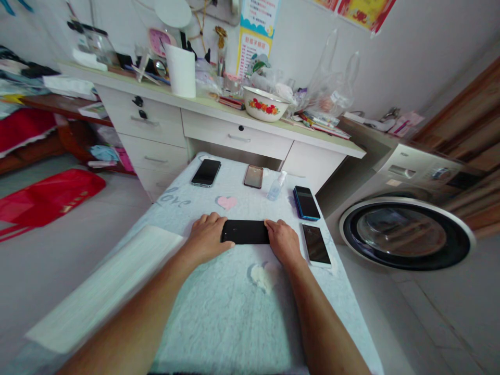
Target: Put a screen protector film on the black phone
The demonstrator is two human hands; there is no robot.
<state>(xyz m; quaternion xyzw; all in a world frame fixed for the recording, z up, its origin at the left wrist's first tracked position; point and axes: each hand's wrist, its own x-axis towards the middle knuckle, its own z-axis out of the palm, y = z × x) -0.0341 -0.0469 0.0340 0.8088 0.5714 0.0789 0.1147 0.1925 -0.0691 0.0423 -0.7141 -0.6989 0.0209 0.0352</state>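
Note:
A black phone [247, 232] lies crosswise between my two hands, low over the cloth-covered table; I cannot tell whether it touches the cloth. My left hand [209, 237] grips its left end, with the thumb along the near edge. On the right end, the fingers of my right hand [283, 239] are closed. Close to my right hand rests a white phone [316, 245] with a dark screen. Beyond it is a phone in a blue case [307, 203]. A clear spray bottle [277, 187] stands upright behind the held phone, beside a phone case [253, 176].
Another dark phone [206, 173] lies at the table's far left. A long white paper or cloth strip [109, 286] runs along the left edge. Behind stands a drawer desk [238, 133] with a flowered bowl [265, 104] and a paper roll [180, 71]. A washing machine [406, 229] is on the right.

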